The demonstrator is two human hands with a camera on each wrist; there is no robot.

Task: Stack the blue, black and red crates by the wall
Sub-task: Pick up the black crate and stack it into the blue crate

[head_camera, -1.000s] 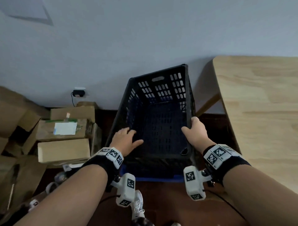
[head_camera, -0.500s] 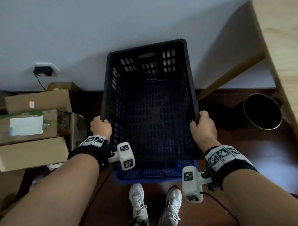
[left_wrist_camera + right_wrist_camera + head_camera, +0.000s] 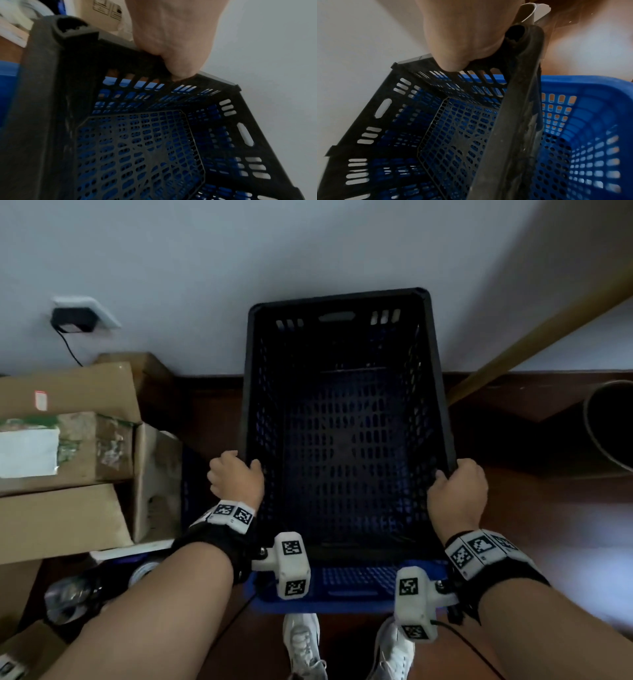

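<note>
A black slotted crate [image 3: 346,419] sits partly inside a blue crate [image 3: 356,585] on the floor against the wall; it is shifted toward the wall, and the blue crate's near end shows in front of it. My left hand [image 3: 236,477] grips the black crate's left rim [image 3: 120,54] near its front corner. My right hand [image 3: 457,491] grips the right rim [image 3: 522,56] the same way. Blue plastic [image 3: 583,121] shows through the black crate's slots in both wrist views. No red crate is in view.
Stacked cardboard boxes [image 3: 68,460] stand close on the left of the crates. A wall socket with a black plug [image 3: 73,318] is above them. A slanting wooden table leg [image 3: 534,337] and a round dark bin [image 3: 613,426] are on the right. My white shoes [image 3: 303,645] stand just before the blue crate.
The black crate has come down from a tilted, raised hold into the blue crate. My left hand shifted from the front rim to the left rim.
</note>
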